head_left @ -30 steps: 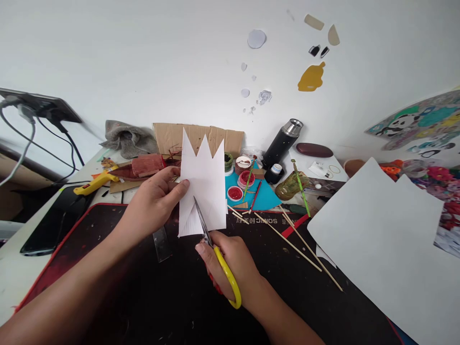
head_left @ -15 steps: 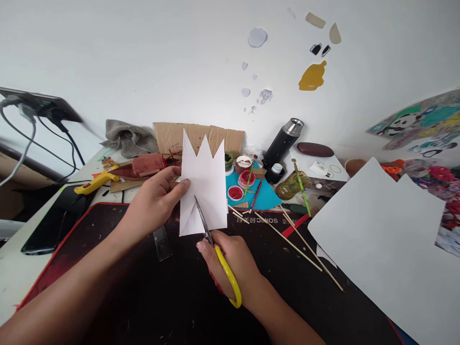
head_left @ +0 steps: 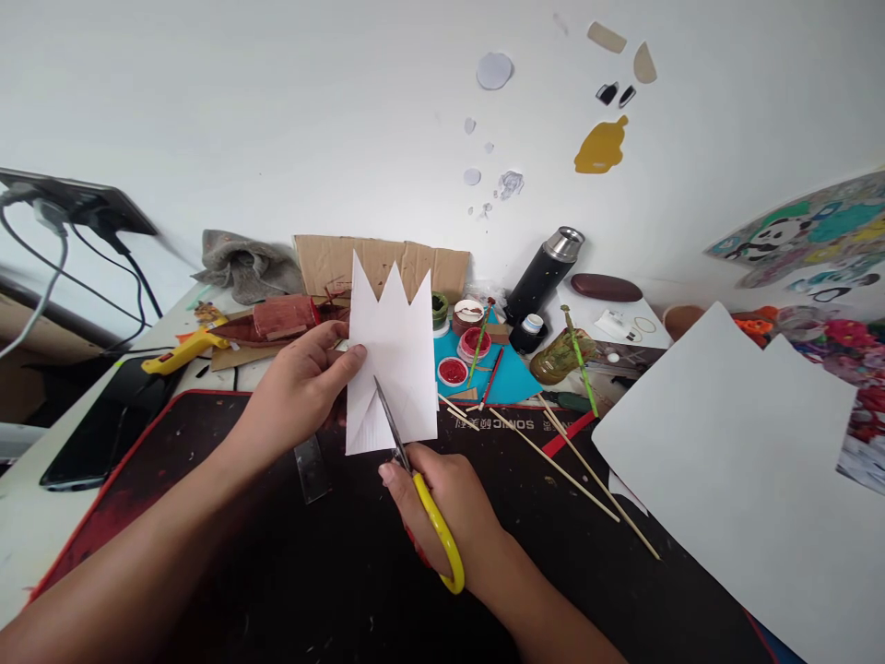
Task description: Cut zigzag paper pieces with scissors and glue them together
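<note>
A white piece of paper or thin card with pointed teeth along its top edge stands upright over the dark mat. My left hand pinches its left edge between thumb and fingers. My right hand is closed round the scissors, which have a yellow and red handle. Their blade lies against the lower part of the white piece, its tip near the middle, at a slanting line there. The other blade is hidden, so how far they are into the piece I cannot tell.
A black mat covers the table. Behind it stand paint pots, a black thermos and brown cardboard. Thin sticks and a large white sheet lie right. At left are a yellow-handled tool and a phone.
</note>
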Demonstrator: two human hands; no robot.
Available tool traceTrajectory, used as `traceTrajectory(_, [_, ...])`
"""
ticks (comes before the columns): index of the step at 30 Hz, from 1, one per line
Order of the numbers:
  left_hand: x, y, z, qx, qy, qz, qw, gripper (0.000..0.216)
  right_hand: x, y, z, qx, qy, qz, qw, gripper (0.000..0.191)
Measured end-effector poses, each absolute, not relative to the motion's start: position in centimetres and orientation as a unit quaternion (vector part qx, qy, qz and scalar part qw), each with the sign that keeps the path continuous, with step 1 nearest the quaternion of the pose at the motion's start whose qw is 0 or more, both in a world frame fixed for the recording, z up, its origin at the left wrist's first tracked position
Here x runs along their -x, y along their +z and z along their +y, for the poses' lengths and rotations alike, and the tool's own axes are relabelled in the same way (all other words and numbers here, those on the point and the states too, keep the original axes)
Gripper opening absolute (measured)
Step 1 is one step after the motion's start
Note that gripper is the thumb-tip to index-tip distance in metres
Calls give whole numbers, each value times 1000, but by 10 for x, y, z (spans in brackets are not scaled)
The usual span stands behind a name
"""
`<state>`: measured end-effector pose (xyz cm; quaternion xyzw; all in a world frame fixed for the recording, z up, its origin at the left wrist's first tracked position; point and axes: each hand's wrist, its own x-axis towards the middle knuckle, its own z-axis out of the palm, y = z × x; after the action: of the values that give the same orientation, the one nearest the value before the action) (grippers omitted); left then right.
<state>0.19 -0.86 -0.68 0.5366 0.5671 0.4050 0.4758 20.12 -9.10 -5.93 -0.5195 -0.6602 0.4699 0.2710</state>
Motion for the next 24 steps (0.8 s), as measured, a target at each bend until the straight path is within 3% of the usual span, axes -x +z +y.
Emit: traceTrajectory(24, [-2, -15, -7, -519, 439, 554, 481, 35, -199, -63, -91, 509, 451, -668, 302, 38])
